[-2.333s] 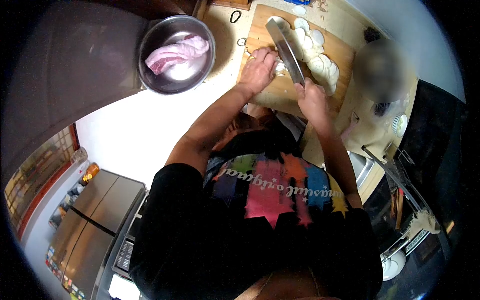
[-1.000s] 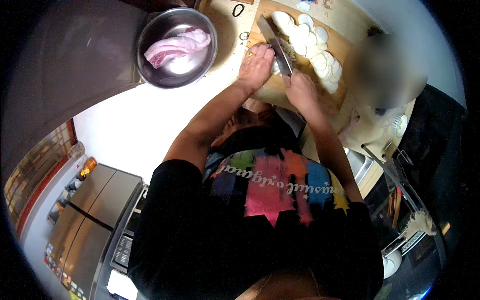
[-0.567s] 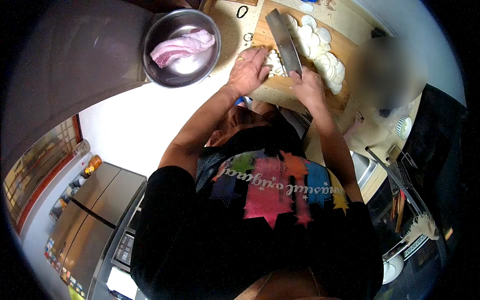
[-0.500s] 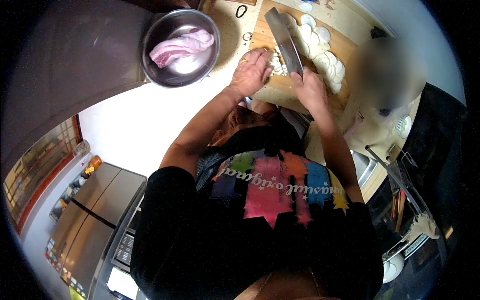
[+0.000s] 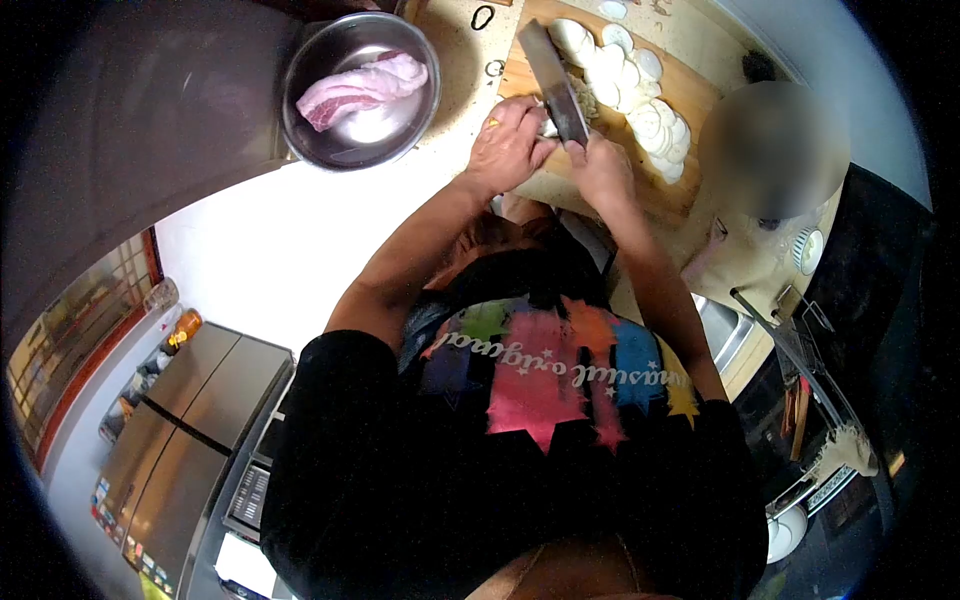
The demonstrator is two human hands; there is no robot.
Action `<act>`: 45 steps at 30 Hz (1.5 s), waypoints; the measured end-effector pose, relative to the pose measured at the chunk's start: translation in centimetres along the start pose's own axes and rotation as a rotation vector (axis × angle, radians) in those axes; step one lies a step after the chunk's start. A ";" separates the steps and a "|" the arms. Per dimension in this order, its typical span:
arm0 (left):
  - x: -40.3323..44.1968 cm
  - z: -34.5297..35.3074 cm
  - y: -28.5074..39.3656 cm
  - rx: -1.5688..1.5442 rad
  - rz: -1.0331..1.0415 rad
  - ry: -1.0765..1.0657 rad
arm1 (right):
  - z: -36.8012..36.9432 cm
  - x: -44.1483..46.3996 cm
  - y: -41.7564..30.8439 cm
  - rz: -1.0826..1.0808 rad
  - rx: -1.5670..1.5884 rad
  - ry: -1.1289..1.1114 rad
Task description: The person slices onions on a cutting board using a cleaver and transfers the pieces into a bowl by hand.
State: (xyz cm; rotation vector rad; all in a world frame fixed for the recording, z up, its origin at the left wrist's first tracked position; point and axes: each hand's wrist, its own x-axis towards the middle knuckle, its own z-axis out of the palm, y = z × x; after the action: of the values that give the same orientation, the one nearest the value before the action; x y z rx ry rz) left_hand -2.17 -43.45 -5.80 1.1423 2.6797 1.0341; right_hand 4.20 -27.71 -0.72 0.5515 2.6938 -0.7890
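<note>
My right hand (image 5: 602, 170) grips the handle of a wide-bladed cleaver (image 5: 550, 72), whose blade points up and away over the wooden cutting board (image 5: 690, 100). Close against the blade's left side, my left hand (image 5: 505, 148) has its fingers bent down on white vegetable slices (image 5: 546, 124), mostly hidden beneath the fingertips. Small cut pieces (image 5: 588, 100) lie on the right side of the blade. Farther right on the board, overlapping round white slices (image 5: 655, 130) spread in a long row.
Left of the board stands a metal bowl (image 5: 300, 120) with a slab of raw meat (image 5: 365, 88). A black band (image 5: 482, 18) lies on the counter. A blurred round shape (image 5: 775, 150) covers the area right of the board. Farther right are a small ridged dish (image 5: 808, 250) and a sink (image 5: 725, 330).
The cleaver and my right hand have shifted left toward my left hand, which stays nearly in place. Cut pieces now show on the blade's right side.
</note>
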 end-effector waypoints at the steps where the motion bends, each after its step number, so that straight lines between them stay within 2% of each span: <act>1: -0.3 -0.3 0.2 0.000 0.013 0.028 | -0.2 0.1 0.4 -0.002 -0.001 0.004; 3: -0.4 -0.2 -0.1 -0.001 0.023 0.057 | -0.9 0.2 0.8 0.007 0.068 0.011; 7: -0.1 0.9 -1.1 0.000 0.048 0.048 | -2.9 -1.8 -0.3 -0.086 -0.005 0.019; 9: 0.2 1.1 -0.9 0.028 0.052 0.056 | -3.6 -2.5 -1.1 -0.070 -0.036 -0.094; 13: 0.0 1.1 -1.0 0.003 0.043 0.082 | -1.5 -1.4 -0.9 -0.044 -0.084 -0.105; 16: -0.1 -0.1 -1.0 0.017 0.097 0.088 | -0.5 -0.8 -0.6 -0.018 -0.080 -0.025; 18: 0.0 -0.2 -1.0 0.045 0.148 0.086 | -0.6 -0.2 0.5 0.028 0.111 -0.022; 22: 0.6 0.3 -1.3 0.073 0.170 0.096 | -1.8 -1.1 0.6 0.004 0.125 0.008; 24: 1.3 0.5 -0.9 0.086 0.185 0.099 | -3.8 -2.2 -0.4 -0.093 0.035 0.016; 27: 1.6 1.0 -0.6 0.077 0.113 0.033 | -4.1 -2.1 -0.6 -0.042 -0.116 -0.099; 29: 1.3 1.2 -0.9 0.066 0.173 0.112 | -2.3 -1.2 0.5 -0.050 -0.114 -0.078; 33: 1.6 0.4 -0.6 0.058 0.189 0.116 | -0.6 -0.4 0.3 -0.052 -0.111 0.003; 37: 1.1 -0.1 -0.2 0.006 0.210 0.109 | -1.2 -0.1 1.2 -0.027 0.074 0.003; 40: 0.9 0.1 -0.5 0.021 0.183 0.082 | -3.1 -1.7 0.4 -0.065 0.060 -0.031; 42: 1.2 0.7 -1.0 0.028 0.178 0.089 | -3.9 -2.4 -0.2 -0.085 -0.094 -0.112; 45: 0.7 0.9 -1.5 0.052 0.226 0.104 | -2.4 -1.2 0.4 -0.032 -0.124 -0.178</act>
State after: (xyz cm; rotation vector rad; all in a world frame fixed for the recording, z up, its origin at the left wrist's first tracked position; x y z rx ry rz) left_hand -3.40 -43.25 -7.23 1.4693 2.7182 1.0876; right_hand 5.06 -26.39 1.46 0.3901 2.5713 -0.6412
